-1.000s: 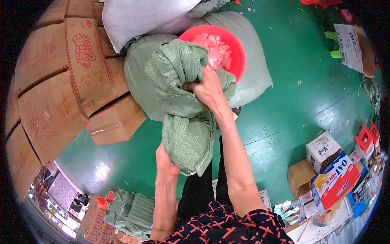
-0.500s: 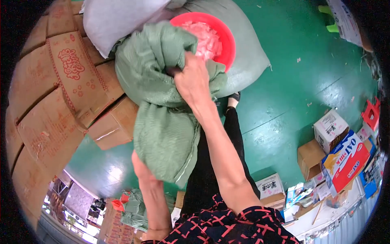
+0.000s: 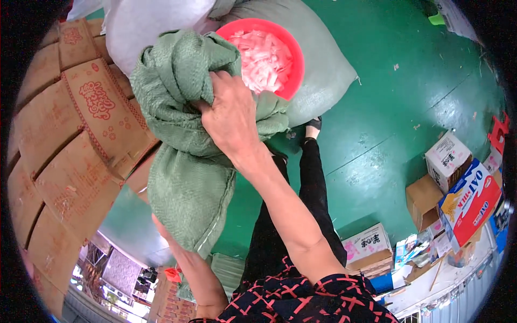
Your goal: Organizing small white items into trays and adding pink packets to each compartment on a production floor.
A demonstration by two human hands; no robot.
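We see a green woven sack (image 3: 175,126), bunched and twisted, held up left of centre. The right hand (image 3: 229,110) is clamped on its upper folds; the left hand (image 3: 161,227), apart and lower down, is mostly hidden behind the sack's lower end, so we cannot tell its grip. Just beside the folds we find a pink basin (image 3: 298,64) of pale pink pieces (image 3: 263,60), seen against a bulging grey-green sack (image 3: 324,67). Farther left we see stacked brown cartons (image 3: 99,107); around us, a green floor (image 3: 371,129)
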